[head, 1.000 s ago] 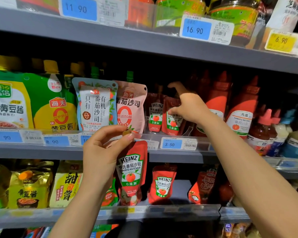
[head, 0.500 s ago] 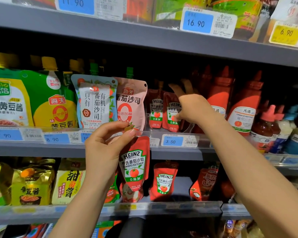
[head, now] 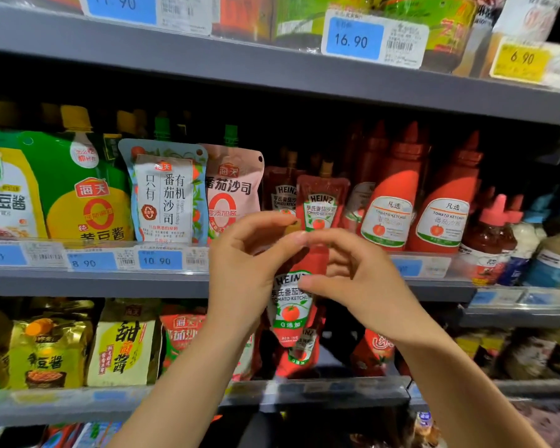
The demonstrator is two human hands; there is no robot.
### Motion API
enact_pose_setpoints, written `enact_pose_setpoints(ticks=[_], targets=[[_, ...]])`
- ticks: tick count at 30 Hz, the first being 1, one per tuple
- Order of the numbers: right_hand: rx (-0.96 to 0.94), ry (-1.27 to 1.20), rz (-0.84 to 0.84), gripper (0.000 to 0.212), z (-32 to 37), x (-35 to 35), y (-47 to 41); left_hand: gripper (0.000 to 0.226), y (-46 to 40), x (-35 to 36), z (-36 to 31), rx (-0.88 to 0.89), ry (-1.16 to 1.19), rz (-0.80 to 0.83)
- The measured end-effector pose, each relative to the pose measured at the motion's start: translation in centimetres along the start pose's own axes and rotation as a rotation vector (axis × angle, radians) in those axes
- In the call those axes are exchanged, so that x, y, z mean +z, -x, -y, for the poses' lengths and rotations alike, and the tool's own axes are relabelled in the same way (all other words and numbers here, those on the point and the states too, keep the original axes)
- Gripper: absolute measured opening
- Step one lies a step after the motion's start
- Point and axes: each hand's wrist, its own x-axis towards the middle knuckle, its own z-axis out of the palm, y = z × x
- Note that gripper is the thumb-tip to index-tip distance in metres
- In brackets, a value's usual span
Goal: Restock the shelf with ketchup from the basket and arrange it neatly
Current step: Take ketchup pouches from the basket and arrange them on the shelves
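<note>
My left hand pinches the cap of a red "HEINZ TOMATO KETCHUP" pouch. My right hand grips its side, below two matching shelf pouches.

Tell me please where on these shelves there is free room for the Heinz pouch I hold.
For the held Heinz pouch, one dark gap shows on the lower shelf, between the standing Heinz pouch and a red pouch. The middle shelf is crowded: Heinz pouches and red ketchup bottles stand side by side.
</note>
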Motion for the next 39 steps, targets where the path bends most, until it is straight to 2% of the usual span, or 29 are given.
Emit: enact_pose_setpoints(ticks=[2, 5, 8, 10, 12, 15, 18, 21, 23, 24, 29, 36, 39], targets=[[-0.013, 0.032, -0.069, 0.037, -0.4, -0.5, -0.6, 0.023, 0.0, 0.8, 0.0, 0.065, -0.066, 0.035], [-0.041, 0.001, -0.185, 0.036, 0.0, -2.2, -2.3, 0.030, -0.2, 0.2, 0.3, 0.203, -0.250, 0.069], [-0.107, -0.058, -0.397, 0.035, 1.3, -4.2, -5.1, 0.033, -0.9, -2.2, 1.9, 0.436, -0.740, 0.021], [-0.143, 0.047, -0.507, 0.032, 1.7, -4.9, -7.5, 0.039, -1.6, -3.5, 3.4, 0.551, -1.022, 0.076], [-0.100, 0.213, -0.519, 0.025, 1.0, -4.3, -9.9, 0.049, -2.0, -3.8, 4.7, 0.596, -1.235, 0.168], [0.043, 0.404, -0.362, 0.025, -1.7, -2.0, -11.2, 0.058, -2.4, -4.0, 6.2, 0.622, -1.449, 0.254], [0.041, 0.488, -0.279, 0.033, -2.3, -0.7, -10.7, 0.055, -2.4, -4.3, 6.9, 0.670, -1.463, 0.253], [-0.005, 0.917, -0.194, 0.066, -1.3, -0.6, -10.1, 0.053, -2.4, -4.3, 7.0, 0.713, -1.430, 0.231], [-0.001, 1.000, -0.130, 0.084, -1.0, -0.5, -9.8, 0.051, -2.5, -4.2, 7.0, 0.727, -1.417, 0.218], [0.013, 0.982, -0.115, 0.086, -1.0, -0.3, -9.7, 0.050, -2.5, -4.2, 7.0, 0.731, -1.410, 0.211], [0.043, 0.966, -0.182, 0.066, -1.8, 0.1, -10.1, 0.042, -2.5, -4.2, 7.0, 0.726, -1.379, 0.211], [-0.025, 1.142, -0.205, 0.074, -1.3, 0.0, -8.8, 0.045, -2.2, -4.3, 6.6, 0.684, -1.370, 0.266], [-0.090, 1.076, -0.270, 0.066, -0.7, -0.6, -6.8, 0.046, -1.1, -3.7, 6.4, 0.667, -1.276, 0.277]])
